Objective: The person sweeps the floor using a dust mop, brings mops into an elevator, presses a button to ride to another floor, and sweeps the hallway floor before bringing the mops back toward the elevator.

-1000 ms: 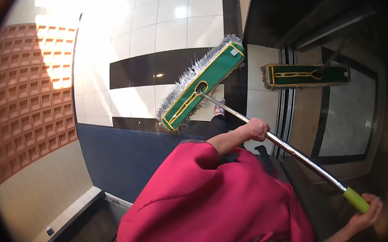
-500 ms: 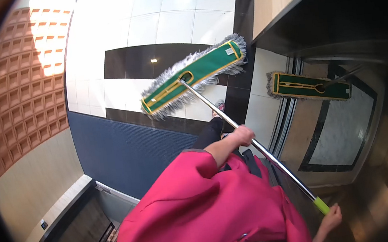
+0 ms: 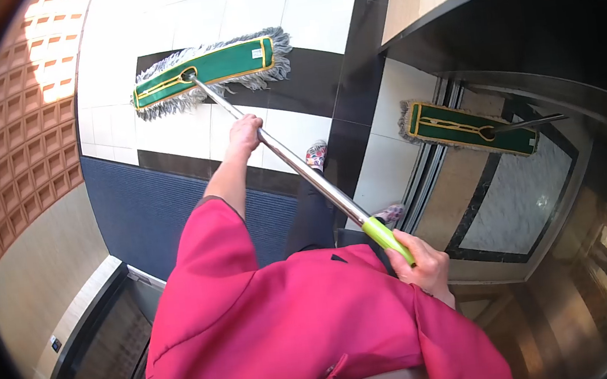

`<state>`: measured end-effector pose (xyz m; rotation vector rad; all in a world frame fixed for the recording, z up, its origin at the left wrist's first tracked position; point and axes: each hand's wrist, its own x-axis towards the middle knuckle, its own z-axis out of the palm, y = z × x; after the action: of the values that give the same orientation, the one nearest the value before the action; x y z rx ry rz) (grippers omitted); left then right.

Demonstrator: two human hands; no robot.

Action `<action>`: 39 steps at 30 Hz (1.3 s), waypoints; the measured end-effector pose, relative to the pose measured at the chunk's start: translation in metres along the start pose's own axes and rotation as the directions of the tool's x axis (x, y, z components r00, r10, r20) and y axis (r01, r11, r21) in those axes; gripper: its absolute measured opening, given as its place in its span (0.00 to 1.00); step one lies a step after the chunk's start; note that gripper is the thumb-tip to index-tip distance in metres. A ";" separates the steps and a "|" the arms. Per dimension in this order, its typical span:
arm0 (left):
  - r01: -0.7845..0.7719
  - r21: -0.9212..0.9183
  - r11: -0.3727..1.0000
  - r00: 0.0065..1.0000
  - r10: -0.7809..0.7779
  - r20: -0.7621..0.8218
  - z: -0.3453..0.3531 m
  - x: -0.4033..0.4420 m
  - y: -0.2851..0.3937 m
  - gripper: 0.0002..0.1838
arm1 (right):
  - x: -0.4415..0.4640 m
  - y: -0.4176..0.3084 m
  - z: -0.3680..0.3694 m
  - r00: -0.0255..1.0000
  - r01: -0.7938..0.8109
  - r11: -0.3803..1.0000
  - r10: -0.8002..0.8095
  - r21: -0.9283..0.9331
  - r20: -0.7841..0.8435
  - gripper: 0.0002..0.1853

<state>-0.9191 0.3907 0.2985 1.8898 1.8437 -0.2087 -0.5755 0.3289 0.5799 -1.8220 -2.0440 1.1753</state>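
A wide dust mop with a green, yellow-edged top [image 3: 231,61] and grey fringe lies flat on the tiled floor at upper left. Its metal pole [image 3: 301,164] runs down and right toward me. My left hand [image 3: 244,134] is closed round the pole's upper part, nearer the mop head. Around the lime-green grip [image 3: 386,239] at the pole's near end, the fingers of my right hand [image 3: 424,264] are wrapped. A second green mop head [image 3: 471,128] with grey fringe shows at the right, past the metal floor tracks.
A blue ribbed mat [image 3: 164,204] lies left of my legs. An orange lattice wall [image 3: 24,137] stands at the far left. Metal tracks [image 3: 427,165] cross the floor near my shoes. A dark panel [image 3: 509,35] juts in at upper right.
The mop head has moved up and left, away from me. My left hand has reached forward with the pole, and my right hand has come in toward my body with the green grip.
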 end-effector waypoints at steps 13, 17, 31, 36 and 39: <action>-0.045 -0.221 0.974 0.988 0.011 -0.152 0.057 -0.058 0.334 0.06 | -0.129 0.181 -0.231 1.000 0.005 0.999 -0.007 -0.054 -0.026 0.11; -0.124 -0.291 0.949 0.990 0.098 -0.102 0.062 -0.067 0.428 0.03 | -0.156 0.211 -0.322 0.987 0.053 0.986 -0.076 -0.159 -0.142 0.07; -0.099 -0.608 0.788 0.830 -0.272 -0.488 -0.003 -0.053 0.423 0.03 | -0.039 0.118 -0.329 0.561 0.807 0.574 -0.675 0.136 -0.479 0.11; -0.119 -0.744 0.658 0.435 -0.639 -0.635 -0.027 -0.053 0.402 0.07 | -0.002 0.103 -0.349 0.580 0.794 0.576 -0.625 0.193 -0.522 0.26; -0.166 -0.929 0.332 0.046 -0.938 -0.344 -0.066 -0.067 0.380 0.07 | 0.021 0.143 -0.392 0.650 0.660 0.715 -0.388 0.232 -0.653 0.25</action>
<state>-0.5696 0.3712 0.4747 0.2582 2.4627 1.8481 -0.2395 0.5126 0.7474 -1.0212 -1.5935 0.7186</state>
